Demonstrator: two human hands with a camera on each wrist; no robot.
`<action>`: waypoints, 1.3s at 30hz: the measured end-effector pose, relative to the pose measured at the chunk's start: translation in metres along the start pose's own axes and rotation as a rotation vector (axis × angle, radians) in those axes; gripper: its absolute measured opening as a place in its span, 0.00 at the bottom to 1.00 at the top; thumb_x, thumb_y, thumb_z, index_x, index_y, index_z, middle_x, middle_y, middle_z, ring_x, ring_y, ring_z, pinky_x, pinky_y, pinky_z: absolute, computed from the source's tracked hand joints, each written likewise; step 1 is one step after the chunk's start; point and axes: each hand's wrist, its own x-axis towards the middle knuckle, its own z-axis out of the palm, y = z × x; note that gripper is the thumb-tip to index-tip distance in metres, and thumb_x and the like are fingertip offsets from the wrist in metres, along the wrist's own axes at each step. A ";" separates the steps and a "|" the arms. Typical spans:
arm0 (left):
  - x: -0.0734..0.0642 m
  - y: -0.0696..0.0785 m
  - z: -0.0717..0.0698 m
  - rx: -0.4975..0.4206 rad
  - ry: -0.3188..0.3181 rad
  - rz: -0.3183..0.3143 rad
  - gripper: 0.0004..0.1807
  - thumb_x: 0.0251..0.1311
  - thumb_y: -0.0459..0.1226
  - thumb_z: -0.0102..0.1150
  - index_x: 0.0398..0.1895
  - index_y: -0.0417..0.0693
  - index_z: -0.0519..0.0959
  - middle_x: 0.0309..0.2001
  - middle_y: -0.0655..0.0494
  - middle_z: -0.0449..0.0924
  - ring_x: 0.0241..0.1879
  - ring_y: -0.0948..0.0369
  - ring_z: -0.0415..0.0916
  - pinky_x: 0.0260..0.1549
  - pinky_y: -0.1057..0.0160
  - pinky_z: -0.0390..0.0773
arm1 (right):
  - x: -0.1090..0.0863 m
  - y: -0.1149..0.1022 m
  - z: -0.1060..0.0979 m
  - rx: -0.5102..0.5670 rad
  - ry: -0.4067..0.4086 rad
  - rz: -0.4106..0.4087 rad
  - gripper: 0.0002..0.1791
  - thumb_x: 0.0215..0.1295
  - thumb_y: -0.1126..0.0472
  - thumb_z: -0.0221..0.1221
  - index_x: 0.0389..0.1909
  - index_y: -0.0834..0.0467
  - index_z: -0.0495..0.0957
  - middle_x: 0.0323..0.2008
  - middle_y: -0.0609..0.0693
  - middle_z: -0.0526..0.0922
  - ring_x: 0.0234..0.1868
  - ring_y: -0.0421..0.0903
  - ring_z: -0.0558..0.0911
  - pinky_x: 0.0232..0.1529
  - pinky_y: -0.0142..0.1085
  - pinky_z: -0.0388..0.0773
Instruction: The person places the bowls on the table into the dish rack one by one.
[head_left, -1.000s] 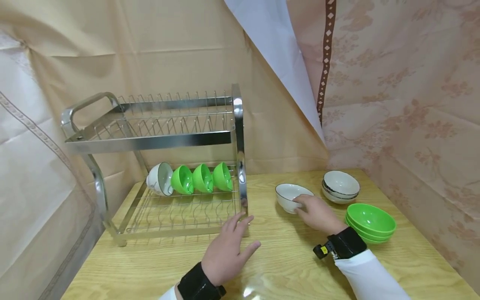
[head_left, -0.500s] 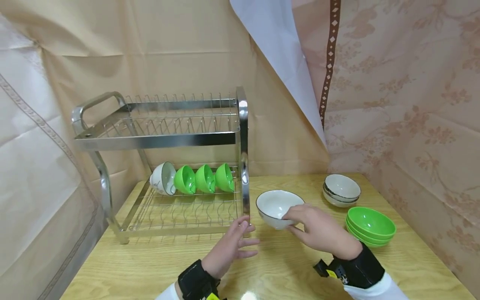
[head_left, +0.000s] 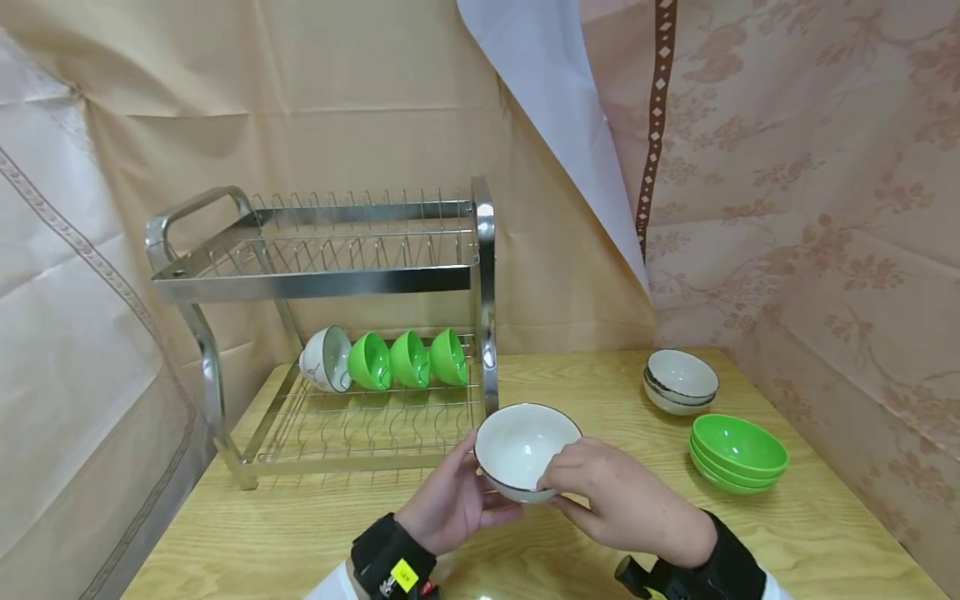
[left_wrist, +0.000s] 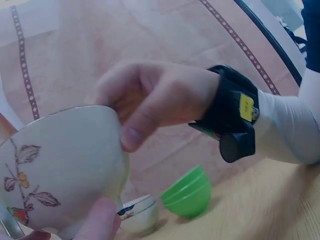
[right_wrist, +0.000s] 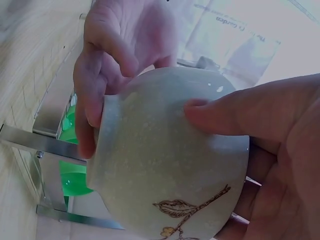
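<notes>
A white bowl (head_left: 525,446) with a dark rim and a painted leaf sprig on its outside is between both hands, above the table in front of the rack. My right hand (head_left: 618,500) pinches its right rim, thumb outside and fingers inside, as the right wrist view also shows. My left hand (head_left: 453,508) holds the bowl from the left and below; in the right wrist view its fingers (right_wrist: 86,112) lie round the foot. On the rack's lower tier, a white bowl (head_left: 326,358) and three green bowls (head_left: 409,360) stand tilted on their sides in a row.
A two-tier metal dish rack (head_left: 315,283) stands at left on the wooden table (head_left: 600,383). Stacked white bowls (head_left: 681,379) and stacked green bowls (head_left: 738,452) are at right. Cloth (head_left: 360,150) hangs behind the table.
My right hand has brought the white bowl leftward and nearer from beside the white stack. The left hand, earlier apart from it with fingers spread, now holds its left side and underside.
</notes>
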 end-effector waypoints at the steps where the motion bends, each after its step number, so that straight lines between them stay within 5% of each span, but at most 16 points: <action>1: 0.000 0.001 0.000 -0.007 -0.004 -0.001 0.37 0.74 0.59 0.27 0.76 0.46 0.44 0.58 0.40 0.66 0.51 0.49 0.72 0.46 0.59 0.81 | 0.000 0.000 0.000 -0.002 0.005 -0.006 0.13 0.48 0.64 0.71 0.35 0.48 0.82 0.33 0.36 0.81 0.39 0.34 0.75 0.41 0.40 0.79; 14: -0.005 0.010 -0.002 0.007 -0.001 -0.002 0.35 0.71 0.47 0.36 0.76 0.52 0.39 0.59 0.37 0.61 0.52 0.48 0.71 0.50 0.56 0.79 | 0.002 -0.004 0.000 -0.009 0.024 -0.049 0.13 0.47 0.66 0.71 0.33 0.49 0.82 0.32 0.37 0.80 0.39 0.35 0.75 0.44 0.40 0.79; 23: -0.015 0.018 -0.005 0.072 0.015 0.014 0.35 0.71 0.45 0.37 0.77 0.49 0.39 0.59 0.41 0.64 0.54 0.48 0.69 0.49 0.56 0.79 | 0.005 -0.005 0.005 0.006 0.034 -0.060 0.14 0.50 0.65 0.70 0.37 0.51 0.80 0.39 0.40 0.79 0.47 0.38 0.74 0.58 0.48 0.74; 31: -0.034 0.029 -0.018 0.167 0.210 0.109 0.33 0.72 0.38 0.40 0.75 0.42 0.43 0.64 0.34 0.54 0.55 0.45 0.65 0.53 0.44 0.75 | 0.003 0.001 0.009 -0.006 0.023 0.090 0.21 0.64 0.48 0.62 0.55 0.52 0.76 0.56 0.47 0.75 0.60 0.45 0.68 0.56 0.48 0.74; 39: -0.073 0.053 -0.041 0.205 0.414 0.185 0.33 0.70 0.35 0.42 0.72 0.39 0.42 0.65 0.36 0.45 0.54 0.46 0.64 0.49 0.47 0.78 | 0.009 0.003 0.026 0.051 -0.075 0.163 0.29 0.70 0.40 0.52 0.65 0.51 0.68 0.64 0.47 0.68 0.66 0.42 0.59 0.63 0.49 0.66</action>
